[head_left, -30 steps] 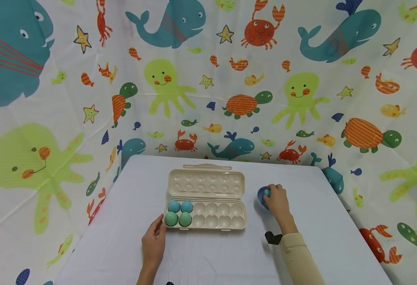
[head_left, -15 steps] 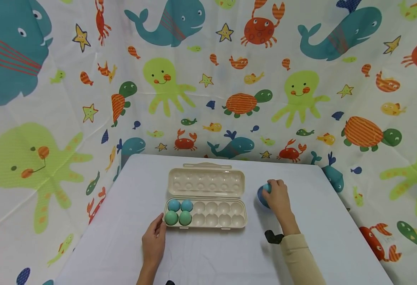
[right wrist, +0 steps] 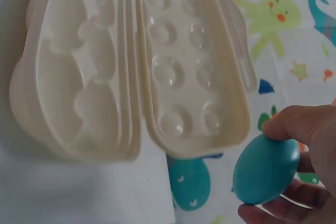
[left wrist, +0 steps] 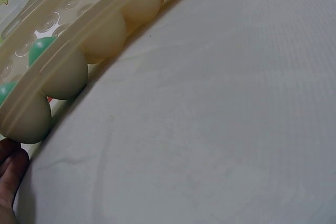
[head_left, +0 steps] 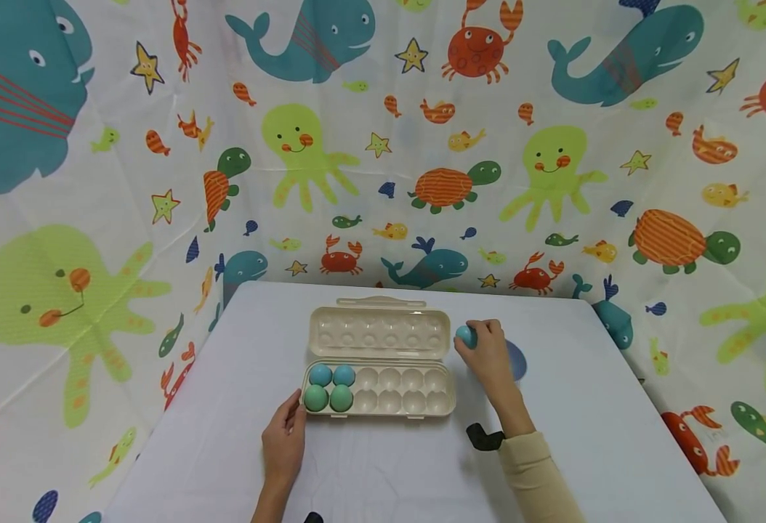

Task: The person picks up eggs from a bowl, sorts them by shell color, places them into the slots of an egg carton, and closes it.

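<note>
A beige egg carton [head_left: 388,418] lies open on the table. Two blue eggs [head_left: 320,375] sit in its back row at the left end, and two green eggs [head_left: 316,398] lie in front of them. My left hand [head_left: 283,439] holds the carton's left end by the near corner; its fingers [left wrist: 11,174] touch the cup there. My right hand [head_left: 488,356] pinches a turquoise-blue egg [right wrist: 266,169] between thumb and fingers, raised just right of the carton's lid [right wrist: 197,72]. A blue bowl [head_left: 517,361] stands partly hidden behind that hand.
A white cloth covers the table [head_left: 383,472]. Behind and beside it hangs a curtain [head_left: 370,240] printed with sea animals. A black strap end [head_left: 485,437] sticks out at the right wrist.
My right hand has lifted the blue egg out of the bowl and carried it left toward the carton. The left hand stays at the carton's end.
</note>
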Demonstrator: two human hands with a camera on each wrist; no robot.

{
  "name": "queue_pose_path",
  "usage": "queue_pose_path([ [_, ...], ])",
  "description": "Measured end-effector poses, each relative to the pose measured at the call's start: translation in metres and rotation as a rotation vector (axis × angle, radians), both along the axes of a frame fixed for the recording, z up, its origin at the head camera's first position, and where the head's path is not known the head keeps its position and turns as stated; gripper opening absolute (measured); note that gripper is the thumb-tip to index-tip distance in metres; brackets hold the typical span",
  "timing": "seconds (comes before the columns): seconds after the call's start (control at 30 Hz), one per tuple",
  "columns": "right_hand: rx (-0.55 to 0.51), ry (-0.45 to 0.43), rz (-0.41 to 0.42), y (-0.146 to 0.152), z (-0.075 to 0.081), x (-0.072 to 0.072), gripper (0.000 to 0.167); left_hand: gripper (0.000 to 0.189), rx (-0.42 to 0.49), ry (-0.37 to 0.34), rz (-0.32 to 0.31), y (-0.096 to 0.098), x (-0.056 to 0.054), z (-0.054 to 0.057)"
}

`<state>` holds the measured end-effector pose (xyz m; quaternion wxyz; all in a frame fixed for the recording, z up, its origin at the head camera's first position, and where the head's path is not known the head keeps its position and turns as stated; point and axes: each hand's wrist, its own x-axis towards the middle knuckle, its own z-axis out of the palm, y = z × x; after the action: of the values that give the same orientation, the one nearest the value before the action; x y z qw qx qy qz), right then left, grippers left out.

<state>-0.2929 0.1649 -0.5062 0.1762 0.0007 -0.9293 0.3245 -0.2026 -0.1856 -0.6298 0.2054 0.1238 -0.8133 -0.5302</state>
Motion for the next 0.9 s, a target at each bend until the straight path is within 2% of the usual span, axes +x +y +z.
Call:
queue_pose_path([
  [0.3,-0.064,0.110,0.131,-0.042,-0.009,0.005,0.038,0.035,0.005,-0.010,0.005,-0.001,0.000,0.000],
  [0.5,-0.147,0.069,0.197,-0.071,-0.018,0.009,0.034,0.035,0.003,-0.004,0.005,0.000,-0.001,0.000],
  [0.77,-0.116,0.109,0.265,-0.102,-0.034,0.010,0.031,0.035,0.008,0.001,0.009,-0.001,-0.001,-0.001],
  [0.9,-0.108,0.078,0.286,-0.114,-0.042,0.011,0.032,0.036,0.010,0.011,0.006,-0.001,0.000,-0.001],
])
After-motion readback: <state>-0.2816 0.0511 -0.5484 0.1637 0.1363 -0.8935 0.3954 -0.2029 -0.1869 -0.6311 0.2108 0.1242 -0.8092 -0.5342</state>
